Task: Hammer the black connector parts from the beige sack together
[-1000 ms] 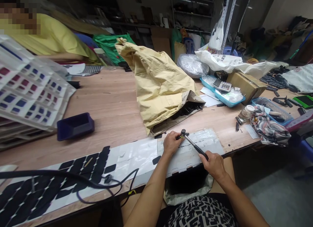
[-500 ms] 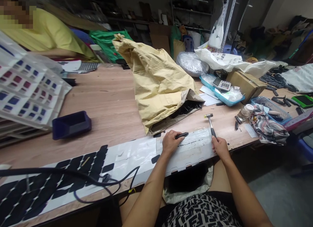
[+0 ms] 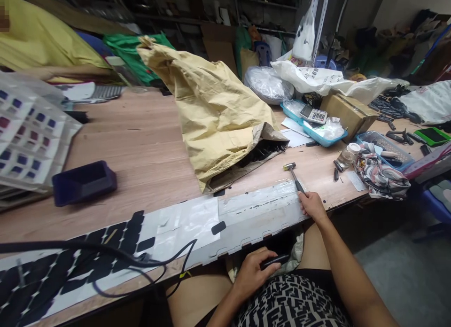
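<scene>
Black piece pinched in left hand below table; right hand wraps hammer above table, prob for control

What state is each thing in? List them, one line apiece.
Small hammer with dark handle: gripped in right hand
Slim black rod-like piece: held in left hand
Large yellow paper sack: mouth open, black pieces inside
Clear round jar with white lid: lid on
Light grey calculator: lying face up
Dark blue plastic tray: open-topped

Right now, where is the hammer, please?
In the head view, right of centre, the hammer is held in the right hand, its head near the yellow sack.
</scene>
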Tool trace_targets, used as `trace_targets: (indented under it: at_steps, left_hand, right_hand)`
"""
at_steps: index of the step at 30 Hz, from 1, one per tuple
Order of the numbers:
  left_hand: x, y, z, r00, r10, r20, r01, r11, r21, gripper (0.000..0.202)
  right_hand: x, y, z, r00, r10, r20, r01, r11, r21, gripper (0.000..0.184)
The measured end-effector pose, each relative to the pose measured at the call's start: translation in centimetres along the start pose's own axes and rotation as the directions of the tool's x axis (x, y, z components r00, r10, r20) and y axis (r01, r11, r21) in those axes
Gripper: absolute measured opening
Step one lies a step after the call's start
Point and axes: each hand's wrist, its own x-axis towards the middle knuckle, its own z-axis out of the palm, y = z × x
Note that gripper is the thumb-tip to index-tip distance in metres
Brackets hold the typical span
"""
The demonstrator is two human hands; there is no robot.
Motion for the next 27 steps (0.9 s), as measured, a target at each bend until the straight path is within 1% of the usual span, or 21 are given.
trace_targets:
  at_steps: [1,3,5,6,8,10,11,12,13,15,16,17,18,19,20,21,22,23,24,25,27]
  left_hand:
    - [-0.1,-0.8,0.8,0.996,-0.085,0.002,0.085,0.996,0.039,0.030]
    - [-0.1,-2.3,1.5,0.971,-0.239,0.010,0.235,0.960,0.149,0.034]
    - [0.1,-2.8,1.3,0.940,-0.339,0.049,0.317,0.915,0.249,0.045]
    - [0.2,-2.6,0.9,0.930,-0.357,0.089,0.321,0.906,0.274,0.051]
    - [0.5,-1.3,-0.3,0.923,-0.321,0.211,0.269,0.932,0.242,0.057]
    - [1.4,0.8,-2.0,0.920,-0.210,0.330,0.183,0.977,0.111,0.054]
    - [2.3,1.8,-3.0,0.922,-0.146,0.359,0.149,0.989,0.020,0.052]
    - [3.4,2.7,-3.9,0.932,-0.090,0.351,0.123,0.990,-0.073,0.050]
    - [4.9,3.5,-4.8,0.955,-0.052,0.290,0.104,0.981,-0.165,0.049]
    - [8.9,4.6,-6.5,0.995,-0.062,0.079,0.086,0.928,-0.362,0.050]
    - [11.2,4.9,-7.2,0.994,-0.097,-0.056,0.060,0.886,-0.460,0.049]
    - [13.6,5.2,-7.9,0.968,-0.157,-0.195,0.021,0.826,-0.564,0.047]
    - [16.1,5.4,-8.5,0.923,-0.243,-0.299,-0.023,0.740,-0.672,0.043]
    - [18.5,5.6,-9.1,0.885,-0.345,-0.312,-0.031,0.626,-0.780,0.038]
    - [20.7,5.9,-9.6,0.854,-0.442,-0.275,-0.024,0.494,-0.869,0.033]
    - [22.7,6.2,-10.1,0.835,-0.513,-0.200,-0.011,0.349,-0.937,0.028]
    - [24.5,6.5,-10.5,0.829,-0.545,-0.122,0.008,0.230,-0.973,0.026]
    - [26.1,6.8,-10.9,0.827,-0.558,-0.064,0.022,0.146,-0.989,0.026]
    - [27.4,7.1,-11.1,0.829,-0.559,-0.028,0.031,0.094,-0.995,0.028]
    - [28.5,7.3,-11.3,0.830,-0.558,-0.015,0.029,0.070,-0.997,0.030]
    - [30.3,7.3,-11.6,0.824,-0.566,-0.032,-0.004,0.050,-0.999,0.032]
  right_hand:
    - [0.0,0.0,0.0,1.000,0.001,-0.003,-0.001,1.000,-0.003,0.036]
    - [0.0,0.0,0.0,1.000,0.002,-0.008,-0.002,1.000,-0.008,0.036]
    - [0.0,0.0,0.0,1.000,0.002,-0.012,-0.002,1.000,-0.011,0.035]
    - [0.0,0.0,0.1,1.000,0.002,-0.014,-0.002,1.000,-0.012,0.035]
    - [-0.1,0.0,0.1,1.000,0.001,-0.016,-0.001,1.000,-0.014,0.035]
    - [-0.1,-0.1,0.1,1.000,-0.001,-0.017,0.001,1.000,-0.016,0.036]
    - [-0.2,-0.2,0.1,1.000,-0.002,-0.018,0.002,1.000,-0.017,0.036]
    - [-0.3,-0.2,0.1,1.000,-0.003,-0.018,0.002,1.000,-0.019,0.036]
    - [-0.3,-0.3,0.2,1.000,-0.003,-0.020,0.002,1.000,-0.021,0.036]
    - [-0.4,-0.4,0.2,1.000,0.001,-0.025,-0.001,1.000,-0.026,0.036]
    - [-0.4,-0.4,0.2,1.000,0.003,-0.028,-0.004,1.000,-0.030,0.035]
    - [-0.4,-0.4,0.2,1.000,0.005,-0.029,-0.006,0.999,-0.033,0.035]
    - [-0.4,-0.4,0.2,1.000,0.006,-0.029,-0.007,0.999,-0.036,0.035]
    - [-0.4,-0.4,0.2,1.000,0.006,-0.029,-0.007,0.999,-0.040,0.036]
    - [-0.4,-0.4,0.2,1.000,0.005,-0.028,-0.006,0.999,-0.043,0.036]
    - [-0.3,-0.4,0.2,1.000,0.003,-0.027,-0.004,0.999,-0.045,0.036]
    - [-0.3,-0.4,0.2,1.000,0.002,-0.026,-0.003,0.999,-0.046,0.037]
    - [-0.3,-0.4,0.2,1.000,0.002,-0.026,-0.003,0.999,-0.048,0.037]
    - [-0.3,-0.5,0.2,1.000,0.003,-0.025,-0.004,0.999,-0.047,0.037]
    - [-0.3,-0.5,0.2,1.000,0.006,-0.023,-0.007,0.999,-0.044,0.037]
    - [-0.3,-0.6,0.2,1.000,0.020,-0.019,-0.020,0.999,-0.035,0.037]
